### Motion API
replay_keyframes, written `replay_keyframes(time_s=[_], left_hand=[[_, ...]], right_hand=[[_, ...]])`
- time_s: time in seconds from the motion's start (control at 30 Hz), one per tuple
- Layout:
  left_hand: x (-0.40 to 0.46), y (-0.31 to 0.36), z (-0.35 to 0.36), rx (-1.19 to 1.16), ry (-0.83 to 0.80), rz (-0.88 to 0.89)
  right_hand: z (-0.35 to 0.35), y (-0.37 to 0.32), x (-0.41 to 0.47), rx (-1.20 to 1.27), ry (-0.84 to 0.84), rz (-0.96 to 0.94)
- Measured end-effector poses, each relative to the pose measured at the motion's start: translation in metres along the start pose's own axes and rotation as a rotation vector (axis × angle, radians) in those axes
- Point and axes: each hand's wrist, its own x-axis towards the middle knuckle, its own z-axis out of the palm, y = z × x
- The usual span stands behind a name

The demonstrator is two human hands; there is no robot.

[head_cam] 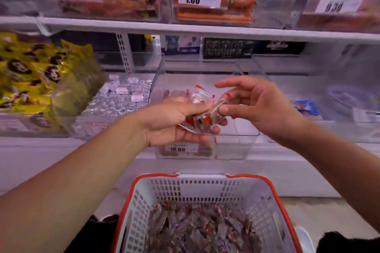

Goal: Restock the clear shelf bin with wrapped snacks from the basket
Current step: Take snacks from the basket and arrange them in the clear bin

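— Above the clear shelf bin [236, 146], what's held?
— Left hand [170, 123] clutches a bundle of wrapped snacks [202, 115]; right hand [253, 104] pinches one, other fingers spread.
— More?
— Below, filling the basket [265, 197].

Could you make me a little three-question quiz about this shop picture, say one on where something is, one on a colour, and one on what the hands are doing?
1. Where is the basket?
A. On the top shelf
B. Below the clear bin, near the person
C. Left of the yellow packets

2. What colour is the basket's rim?
A. Orange-red
B. Blue
C. Green

3. What is the left hand doing?
A. Resting empty
B. Gripping a bunch of wrapped snacks
C. Holding a price tag

Answers: 1 B, it sits at the bottom of the view under the clear bin. 2 A, the rim shows orange-red. 3 B, its fingers close on the snacks while the right hand pinches one.
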Motion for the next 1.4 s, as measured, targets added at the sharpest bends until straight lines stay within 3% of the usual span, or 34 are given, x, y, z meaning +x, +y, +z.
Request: replay_keyframes(time_s=[0.17,0.4,0.53,0.63,0.93,1.13,1.23,1.4], left_hand=[[0.042,0.001,-0.023,0.227,0.148,-0.015],[0.07,-0.005,-0.035,0.449,0.155,0.04],[0.079,-0.019,-0.05,0.506,0.281,0.057],[0.079,-0.032,-0.058,0.61,0.285,0.032],[0.086,-0.044,-0.057,0.667,0.349,-0.106],[0.085,-0.039,-0.056,0.626,0.327,-0.15],[0.084,-0.036,-0.056,0.581,0.304,-0.161],[0.081,-0.027,-0.053,0.547,0.212,-0.129]], right_hand=[[-0.002,0.026,0.03,-0.297,0.002,-0.022],[-0.004,0.042,0.042,-0.275,-0.01,0.081],[-0.007,0.041,0.041,-0.548,-0.079,0.09],[-0.005,0.04,0.044,-0.688,-0.141,0.111],[0.01,0.054,0.057,-0.574,-0.549,0.382],[0.021,0.069,0.059,-0.73,-0.365,0.436],[0.02,0.068,0.059,-0.729,-0.367,0.448],[0.012,0.057,0.063,-0.382,-0.188,0.36]])
